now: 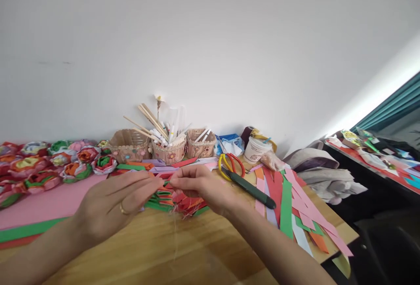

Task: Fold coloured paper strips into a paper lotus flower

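My left hand (110, 202), with a ring on one finger, is closed at the centre of the table, fingers pressed together. Its fingertips meet a bundle of pleated green, orange and red paper strips (163, 198). My right hand (201, 184) pinches at the bundle's upper end, thumb and forefinger close to the left fingertips. What lies exactly between the right fingertips is too small to make out. Below the hands, red folded paper (188, 204) and a tangle of thin thread (177, 210) are seen. A pale strand hangs down from there.
Finished paper flowers (42, 180) crowd the left on pink paper (29, 208). Behind stand decorated baskets (169, 154) with sticks and pens. To the right are scissors (231, 165), a dark-handled tool (252, 191), a paper cup (257, 149), loose paper strips (286, 206) and grey cloth (323, 175).
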Available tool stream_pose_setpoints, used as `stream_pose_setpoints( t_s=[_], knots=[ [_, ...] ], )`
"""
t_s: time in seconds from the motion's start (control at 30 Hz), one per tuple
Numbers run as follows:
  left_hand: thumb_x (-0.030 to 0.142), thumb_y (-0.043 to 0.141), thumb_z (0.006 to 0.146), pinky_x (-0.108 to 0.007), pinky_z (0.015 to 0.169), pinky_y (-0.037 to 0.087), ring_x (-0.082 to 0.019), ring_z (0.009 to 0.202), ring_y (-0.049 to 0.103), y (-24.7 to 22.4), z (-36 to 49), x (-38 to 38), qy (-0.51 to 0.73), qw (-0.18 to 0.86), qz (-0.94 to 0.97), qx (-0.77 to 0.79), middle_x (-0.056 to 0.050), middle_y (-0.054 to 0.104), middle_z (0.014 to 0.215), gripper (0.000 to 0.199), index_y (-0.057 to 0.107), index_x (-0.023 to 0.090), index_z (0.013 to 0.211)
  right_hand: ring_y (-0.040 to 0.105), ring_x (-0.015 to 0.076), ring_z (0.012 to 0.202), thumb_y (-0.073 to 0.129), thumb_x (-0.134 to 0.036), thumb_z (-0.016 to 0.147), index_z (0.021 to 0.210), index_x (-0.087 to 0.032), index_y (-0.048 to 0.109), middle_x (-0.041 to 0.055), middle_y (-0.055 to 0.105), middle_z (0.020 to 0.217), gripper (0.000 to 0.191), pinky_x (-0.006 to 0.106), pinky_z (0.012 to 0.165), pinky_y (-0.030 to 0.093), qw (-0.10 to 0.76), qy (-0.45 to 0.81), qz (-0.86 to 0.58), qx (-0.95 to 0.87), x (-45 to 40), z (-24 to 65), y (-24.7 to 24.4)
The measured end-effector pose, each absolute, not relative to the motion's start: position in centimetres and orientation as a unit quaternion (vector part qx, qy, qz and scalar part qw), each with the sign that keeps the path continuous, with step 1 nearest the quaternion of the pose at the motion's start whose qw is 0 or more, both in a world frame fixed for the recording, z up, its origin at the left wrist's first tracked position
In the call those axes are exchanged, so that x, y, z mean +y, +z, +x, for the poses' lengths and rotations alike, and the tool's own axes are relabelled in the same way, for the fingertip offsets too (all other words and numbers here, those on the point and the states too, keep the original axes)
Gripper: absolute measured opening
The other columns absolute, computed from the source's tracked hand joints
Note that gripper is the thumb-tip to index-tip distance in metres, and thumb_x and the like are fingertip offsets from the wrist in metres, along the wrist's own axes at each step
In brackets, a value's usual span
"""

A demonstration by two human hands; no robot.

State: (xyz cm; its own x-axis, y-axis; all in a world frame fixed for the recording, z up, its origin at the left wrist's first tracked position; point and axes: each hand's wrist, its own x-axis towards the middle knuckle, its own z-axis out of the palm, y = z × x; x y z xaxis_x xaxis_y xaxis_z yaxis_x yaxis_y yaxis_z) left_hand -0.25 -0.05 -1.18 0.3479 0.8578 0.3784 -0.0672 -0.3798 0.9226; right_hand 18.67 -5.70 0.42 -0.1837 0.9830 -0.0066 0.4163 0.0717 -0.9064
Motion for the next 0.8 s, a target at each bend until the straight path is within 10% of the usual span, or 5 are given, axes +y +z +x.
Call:
stream_pose_setpoints(
  t_s=[0.1, 0.2, 0.43, 0.8],
  knots=[
    [0.018, 0.078, 0.053, -0.035, 0.078, 0.049, -0.027, 0.077, 0.065, -0.8, 1.2, 0.2, 0.477, 0.325, 0.747, 0.33, 0.0, 0.073, 0.074, 0.021, 0.071, 0.031, 0.069, 0.061, 0.0101, 0.068, 0.03, -0.032, 0.097, 0.093, -0.017, 0.062, 0.0015, 0.068, 0.078, 0.036, 0.02, 0.061, 0.044, 0.286, 0.23, -0.638, -0.677, -6.1, 22.4, 0.9],
    [0.027, 0.073, 0.063, -0.031, 0.063, 0.05, -0.022, 0.067, 0.062, 0.0, 2.8, 1.0, 0.433, 0.412, 0.707, 0.38, -0.001, 0.069, 0.073, 0.014, 0.065, 0.026, 0.075, 0.061, 0.0199, 0.094, 0.033, -0.027, 0.095, 0.107, -0.016, 0.057, 0.0097, 0.065, 0.106, 0.029, 0.03, 0.075, 0.045, 0.212, 0.014, -0.771, -0.601, -7.6, 26.6, 0.2],
    [0.03, 0.076, 0.06, -0.024, 0.055, 0.051, -0.016, 0.067, 0.061, 1.7, 6.0, 2.5, 0.443, 0.591, 0.571, 0.359, 0.0, 0.066, 0.075, 0.028, 0.064, 0.019, 0.083, 0.062, 0.0326, 0.096, 0.065, -0.022, 0.077, 0.106, -0.013, 0.06, 0.0167, 0.065, 0.105, 0.031, 0.037, 0.073, 0.046, 0.055, -0.022, -0.814, -0.578, -11.4, 31.6, -4.8],
    [0.02, 0.073, 0.064, -0.021, 0.052, 0.053, -0.013, 0.061, 0.065, 2.4, 9.3, 2.7, 0.464, 0.645, 0.515, 0.323, 0.002, 0.067, 0.072, 0.023, 0.063, 0.02, 0.085, 0.06, 0.028, 0.097, 0.046, -0.027, 0.091, 0.115, -0.016, 0.053, 0.0151, 0.061, 0.107, 0.027, 0.031, 0.067, 0.046, 0.041, -0.115, -0.838, -0.532, -10.1, 35.5, -4.5]
  ],
)
